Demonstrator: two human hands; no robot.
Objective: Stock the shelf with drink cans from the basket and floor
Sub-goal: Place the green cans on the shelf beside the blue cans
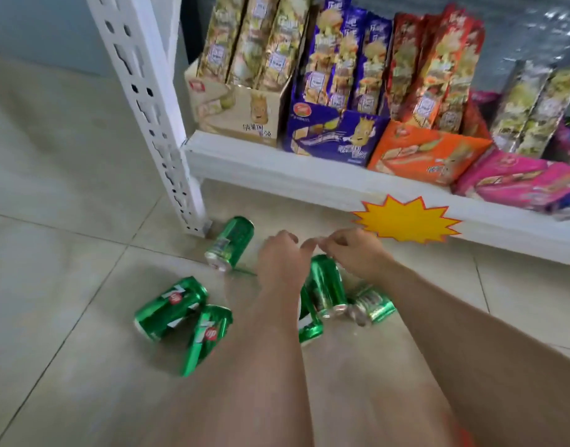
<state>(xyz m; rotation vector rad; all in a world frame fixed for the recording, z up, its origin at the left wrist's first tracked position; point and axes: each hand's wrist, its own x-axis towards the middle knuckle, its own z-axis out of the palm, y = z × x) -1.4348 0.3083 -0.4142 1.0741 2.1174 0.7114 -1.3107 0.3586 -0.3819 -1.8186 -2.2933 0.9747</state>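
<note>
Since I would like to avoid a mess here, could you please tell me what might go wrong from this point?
The green cans lie on their sides on tile; the farthest can, beside the post, might roll under the shelf if nudged. The half-hidden can beneath the left forearm could be knocked unseen.

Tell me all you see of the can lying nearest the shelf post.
The can nearest the post is a green drink can of shiny metal, with a pale label patch on its side and its silver end toward the camera. It lies on its side on the tiled floor, right of the foot of the white shelf post, apart from the other cans. Only the floor visibly touches it.
</note>
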